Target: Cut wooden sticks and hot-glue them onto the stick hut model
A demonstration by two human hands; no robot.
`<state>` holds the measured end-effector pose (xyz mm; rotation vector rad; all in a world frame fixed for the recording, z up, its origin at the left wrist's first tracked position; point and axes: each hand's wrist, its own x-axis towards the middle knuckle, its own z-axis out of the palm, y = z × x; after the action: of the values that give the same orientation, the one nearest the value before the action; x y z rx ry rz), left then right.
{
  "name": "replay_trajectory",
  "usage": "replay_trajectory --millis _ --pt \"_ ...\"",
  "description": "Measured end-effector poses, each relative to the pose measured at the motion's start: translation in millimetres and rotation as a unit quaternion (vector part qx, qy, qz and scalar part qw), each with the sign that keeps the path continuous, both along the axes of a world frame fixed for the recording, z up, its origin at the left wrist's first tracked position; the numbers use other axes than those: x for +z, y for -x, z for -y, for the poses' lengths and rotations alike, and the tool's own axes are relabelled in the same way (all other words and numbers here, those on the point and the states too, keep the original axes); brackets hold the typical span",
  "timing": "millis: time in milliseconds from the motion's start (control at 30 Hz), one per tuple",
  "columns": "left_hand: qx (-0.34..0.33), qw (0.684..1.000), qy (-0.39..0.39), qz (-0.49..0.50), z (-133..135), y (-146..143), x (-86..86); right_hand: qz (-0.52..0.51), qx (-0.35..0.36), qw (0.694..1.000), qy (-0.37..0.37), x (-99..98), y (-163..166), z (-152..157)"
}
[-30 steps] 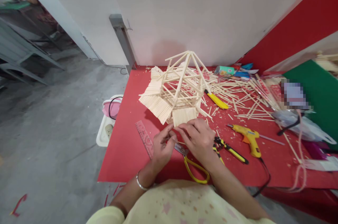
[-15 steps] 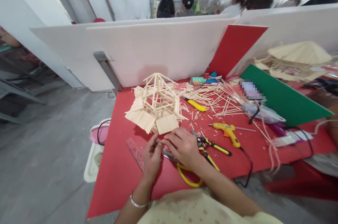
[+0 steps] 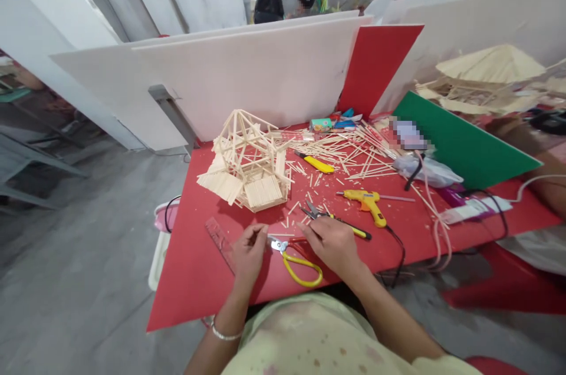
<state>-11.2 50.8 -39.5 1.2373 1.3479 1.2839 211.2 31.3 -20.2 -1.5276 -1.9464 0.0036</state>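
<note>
My left hand (image 3: 250,250) is closed in a pinch low over the table, with a thin pale stick (image 3: 280,236) reaching right from its fingertips. My right hand (image 3: 335,245) is apart from it, fingers partly spread, over the handles of black-and-yellow cutting pliers (image 3: 360,232); it partly hides them. Between the hands lie scissors (image 3: 303,272) with one yellow and one red handle loop. Beyond my left hand stands a small wooden-stick model (image 3: 247,148) with an open roof frame and slatted lower panels (image 3: 264,192). A clear ruler (image 3: 220,244) lies left of my left hand.
A yellow glue gun (image 3: 369,204) with its cord is to the right. A yellow utility knife (image 3: 318,163) and many loose sticks (image 3: 345,154) lie behind. White boards (image 3: 247,74) and a green board (image 3: 460,145) border the red table (image 3: 177,298). People sit beyond.
My hands, close together before, have separated: the right moved right over the pliers, uncovering the scissors, while the left stayed pinched. The view shifted slightly.
</note>
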Motion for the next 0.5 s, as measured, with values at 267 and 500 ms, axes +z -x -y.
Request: replay_trajectory --millis 267,500 --pt "-0.102 0.988 -0.065 -0.094 -6 -50 -6.0 -0.016 -0.006 0.995 0.100 -1.6 -67 10" --pt "-0.146 0.976 -0.113 -0.114 -44 -96 11.9 0.038 0.076 0.985 0.149 30.3 -103 -28"
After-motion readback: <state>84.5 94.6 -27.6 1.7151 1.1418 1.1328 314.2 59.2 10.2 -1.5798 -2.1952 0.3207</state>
